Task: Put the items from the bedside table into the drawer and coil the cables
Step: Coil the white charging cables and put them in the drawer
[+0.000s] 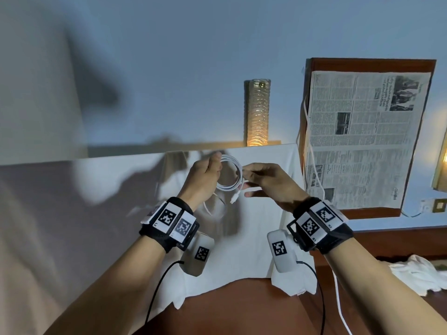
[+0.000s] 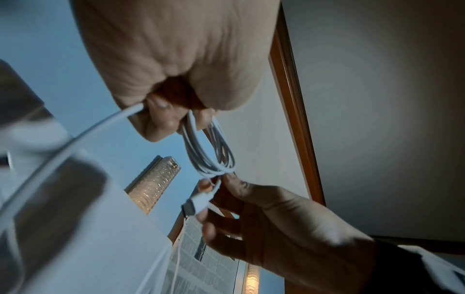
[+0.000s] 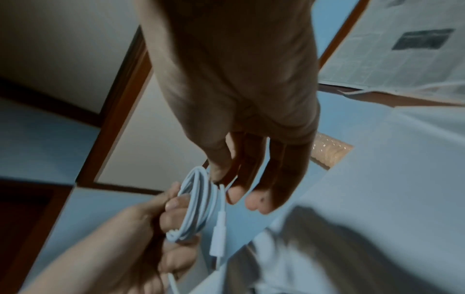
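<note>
A white charging cable is wound into a small coil held up over the white bedsheet. My left hand grips the coil's left side with curled fingers; the loops hang from its fingertips. My right hand pinches the cable's last stretch between thumb and forefinger at the coil's right side. The white plug dangles just below, also seen as plug beside the coil. A loose tail droops under my left wrist. No drawer shows in any view.
The wooden bedside table stands at the right, its top covered with newspaper. A second white cable runs down its left edge. A lit wall lamp hangs behind the bed. Crumpled white cloth lies at lower right.
</note>
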Demonstrator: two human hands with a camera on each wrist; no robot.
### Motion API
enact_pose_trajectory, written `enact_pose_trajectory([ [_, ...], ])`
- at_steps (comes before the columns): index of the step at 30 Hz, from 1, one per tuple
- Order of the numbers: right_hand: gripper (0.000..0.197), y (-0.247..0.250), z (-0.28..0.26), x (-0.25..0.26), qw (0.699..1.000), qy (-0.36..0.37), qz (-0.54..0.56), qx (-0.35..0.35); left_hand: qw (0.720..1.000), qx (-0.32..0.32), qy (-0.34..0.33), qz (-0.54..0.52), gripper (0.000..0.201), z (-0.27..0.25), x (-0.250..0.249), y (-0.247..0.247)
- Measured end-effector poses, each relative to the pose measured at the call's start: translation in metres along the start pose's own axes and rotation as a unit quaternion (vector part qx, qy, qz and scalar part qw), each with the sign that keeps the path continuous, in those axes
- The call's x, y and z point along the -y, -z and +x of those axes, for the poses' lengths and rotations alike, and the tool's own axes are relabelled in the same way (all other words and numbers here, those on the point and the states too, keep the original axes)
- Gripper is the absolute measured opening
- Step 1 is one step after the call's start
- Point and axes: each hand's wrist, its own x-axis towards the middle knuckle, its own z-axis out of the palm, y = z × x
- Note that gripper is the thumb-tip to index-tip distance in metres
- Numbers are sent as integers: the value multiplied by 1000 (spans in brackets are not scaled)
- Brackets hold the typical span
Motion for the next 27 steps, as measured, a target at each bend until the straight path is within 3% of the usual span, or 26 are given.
enact_pose_trajectory([
  [3,11,-3,-3,-4,997,-8,-55,-53,1000,-14,-7,25,42,-2,2,-2],
  [6,17,-1,0,0,989,-38,-102,-101,994,-31,-3,101,42,-1,12,-4],
  [11,15,-9,0,13,986,-65,90,-123,992,-32,3,122,45,-4,21,-11],
  [14,11,-22,-2,11,982,-38,127,-135,994,-33,17,106,48,-6,17,-15],
  [17,12,-36,-2,-4,983,48,-52,-172,997,-31,33,67,49,-5,12,-16],
  [20,12,-39,1,-14,912,144,-290,-252,998,-17,53,9,41,-7,5,-15],
  [22,16,-36,3,-15,886,166,-328,-283,996,4,77,-33,37,-10,0,-16],
  [24,23,-33,6,-19,878,168,-330,-302,993,14,94,-67,34,-12,-4,-16],
  [27,25,-27,14,-22,900,209,-256,-286,992,12,97,-84,33,-13,-8,-16],
])
